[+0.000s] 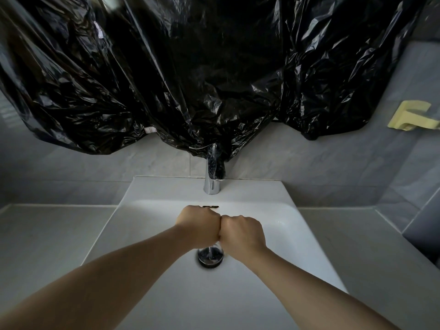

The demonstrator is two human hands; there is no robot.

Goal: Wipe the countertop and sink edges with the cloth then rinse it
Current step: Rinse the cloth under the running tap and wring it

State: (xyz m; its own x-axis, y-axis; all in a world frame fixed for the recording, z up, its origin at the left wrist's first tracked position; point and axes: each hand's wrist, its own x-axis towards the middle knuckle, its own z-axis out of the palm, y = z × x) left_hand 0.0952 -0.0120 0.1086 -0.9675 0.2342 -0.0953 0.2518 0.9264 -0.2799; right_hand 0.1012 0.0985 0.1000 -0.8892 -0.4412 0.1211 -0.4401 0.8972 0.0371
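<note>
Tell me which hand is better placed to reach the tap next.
Left, probably. The left hand sits almost in line with the tap; the right hand, touching it over the drain, lies further aside.

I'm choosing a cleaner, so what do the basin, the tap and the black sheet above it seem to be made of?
The basin looks like glazed white ceramic: smooth, with a soft sheen. The tap seems to be polished chrome-finish metal, given its mirror-like reflections. The black sheet looks like thin glossy plastic film, crinkled with sharp highlights.
</note>
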